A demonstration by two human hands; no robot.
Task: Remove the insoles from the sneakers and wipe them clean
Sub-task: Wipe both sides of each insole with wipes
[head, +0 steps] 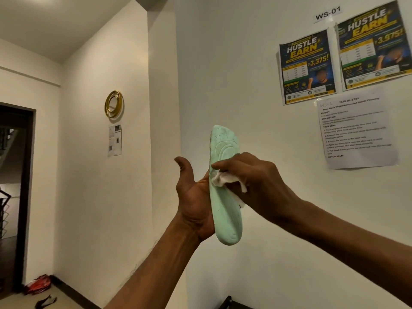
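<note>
A mint-green insole [225, 210] stands upright in the air before a white wall, toe end up. My left hand [194, 197] holds it from the left, palm against its edge and thumb raised. My right hand [256, 181] presses a crumpled white tissue [223, 179] against the insole's middle. No sneakers are in view.
Two posters [307, 68] and a printed task sheet [356, 130] hang on the wall at right. A gold ring ornament [114, 104] hangs on the left wall beside a dark doorway [13, 197]. Red packaging [38, 284] and a dark sandal [45, 302] lie on the floor at lower left.
</note>
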